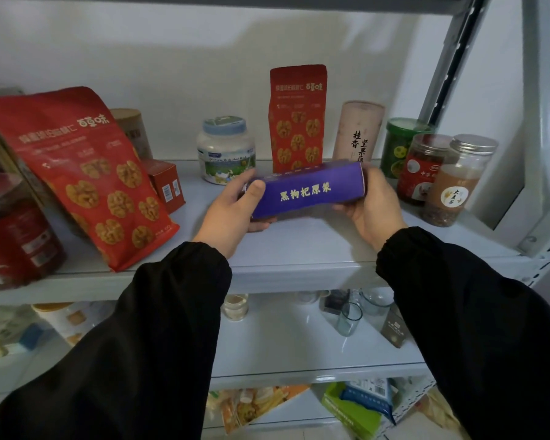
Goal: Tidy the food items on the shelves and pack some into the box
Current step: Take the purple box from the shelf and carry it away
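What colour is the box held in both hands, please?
The box is purple with yellow lettering, seen in the head view.

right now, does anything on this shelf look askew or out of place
The big red walnut bag at the left leans back at a slant, while the smaller red bag stands upright. The purple box lies sideways, held between the left hand and right hand over the shelf. Nothing looks spilled.

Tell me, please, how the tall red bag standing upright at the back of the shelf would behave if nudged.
The tall red bag stands upright on a narrow base, so it would probably tip easily. Its creased sides suggest a soft pouch, likely to flex when gripped. The pink tube beside it might get knocked.
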The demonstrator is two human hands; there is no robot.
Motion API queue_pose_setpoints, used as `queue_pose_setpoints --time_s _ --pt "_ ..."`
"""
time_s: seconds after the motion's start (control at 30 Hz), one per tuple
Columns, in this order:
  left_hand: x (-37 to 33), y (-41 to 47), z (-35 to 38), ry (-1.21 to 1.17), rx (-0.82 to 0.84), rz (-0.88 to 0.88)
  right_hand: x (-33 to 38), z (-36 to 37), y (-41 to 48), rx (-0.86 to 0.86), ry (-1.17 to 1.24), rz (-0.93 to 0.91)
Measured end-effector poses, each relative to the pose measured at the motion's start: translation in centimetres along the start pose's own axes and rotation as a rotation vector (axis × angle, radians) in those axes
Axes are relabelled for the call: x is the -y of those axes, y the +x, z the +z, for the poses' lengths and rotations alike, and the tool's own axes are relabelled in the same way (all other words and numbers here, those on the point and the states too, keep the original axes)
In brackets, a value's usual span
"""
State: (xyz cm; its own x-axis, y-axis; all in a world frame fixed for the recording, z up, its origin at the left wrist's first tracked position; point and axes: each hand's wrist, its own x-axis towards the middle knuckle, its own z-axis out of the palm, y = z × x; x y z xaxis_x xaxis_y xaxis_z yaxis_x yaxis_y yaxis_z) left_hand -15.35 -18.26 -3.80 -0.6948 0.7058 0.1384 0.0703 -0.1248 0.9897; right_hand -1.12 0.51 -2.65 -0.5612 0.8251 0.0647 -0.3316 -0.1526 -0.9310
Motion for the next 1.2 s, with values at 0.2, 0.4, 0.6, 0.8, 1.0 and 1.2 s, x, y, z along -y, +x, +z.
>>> queue_pose_setpoints --time_s 0.2,0.4,0.6,0.8,1.0,1.2 --pt "0.6 0.5 0.3 0.07 0.061 0.046 0.4 -0.4 -0.3 0.111 0.313 -0.05" --pt "0.4 0.2 0.6 0.182 0.07 0.082 0.0 0.2 -0.2 0.265 0.085 -0.113" --pt "0.1 -0.4 0.7 0.607 0.247 0.133 -1.4 -0.3 -1.0 0.449 -0.37 -0.204" --pt "0.3 -0.3 0.7 0.485 0.22 0.133 -1.1 -0.3 -1.6 0.572 -0.459 -0.201" --pt "0.2 -0.7 0.6 0.103 0.067 0.16 -1.2 -0.5 -1.4 0.588 -0.519 -0.225" --pt "0.4 -0.5 0.6 -0.009 0.032 0.212 -1.4 0.0 -1.6 0.647 -0.627 -0.255"
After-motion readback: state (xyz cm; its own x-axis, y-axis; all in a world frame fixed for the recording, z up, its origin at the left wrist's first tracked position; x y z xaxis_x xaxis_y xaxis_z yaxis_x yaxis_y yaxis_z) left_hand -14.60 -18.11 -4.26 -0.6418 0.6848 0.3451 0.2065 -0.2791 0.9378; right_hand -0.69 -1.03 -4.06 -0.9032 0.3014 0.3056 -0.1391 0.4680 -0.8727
